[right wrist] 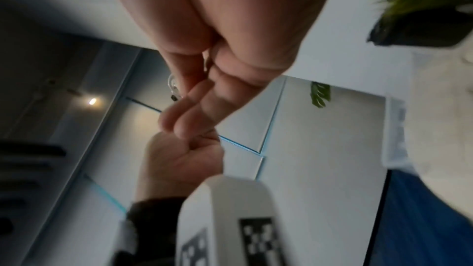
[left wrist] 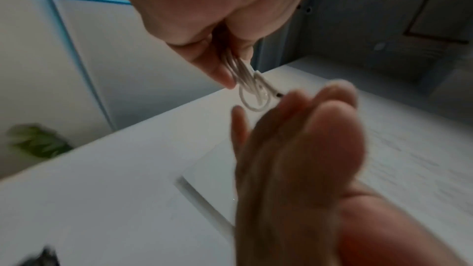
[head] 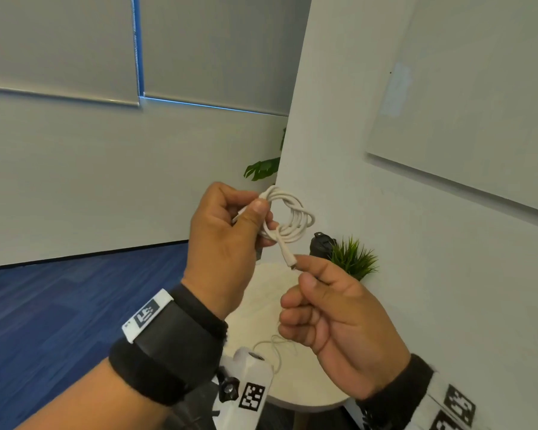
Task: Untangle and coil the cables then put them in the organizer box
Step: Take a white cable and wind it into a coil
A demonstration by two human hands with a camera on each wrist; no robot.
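Note:
I hold a white cable (head: 292, 220) wound into a small coil, raised at chest height in front of the wall corner. My left hand (head: 230, 237) grips one side of the coil, with the thumb (head: 258, 209) pressed on the strands. The free plug end (head: 289, 259) hangs down out of the coil. My right hand (head: 326, 302), fingers curled, pinches that plug's tip between index fingertip and thumb. The left wrist view shows the coil (left wrist: 252, 92) with its dark plug tip against my blurred right fingers (left wrist: 294, 98). No organizer box is in view.
Below my hands stands a small round white table (head: 295, 395) with a thin white wire (head: 272, 344) lying on it. A small green plant (head: 353, 259) and a black object (head: 322, 243) stand at its far side by the wall. Blue carpet (head: 59, 305) lies to the left.

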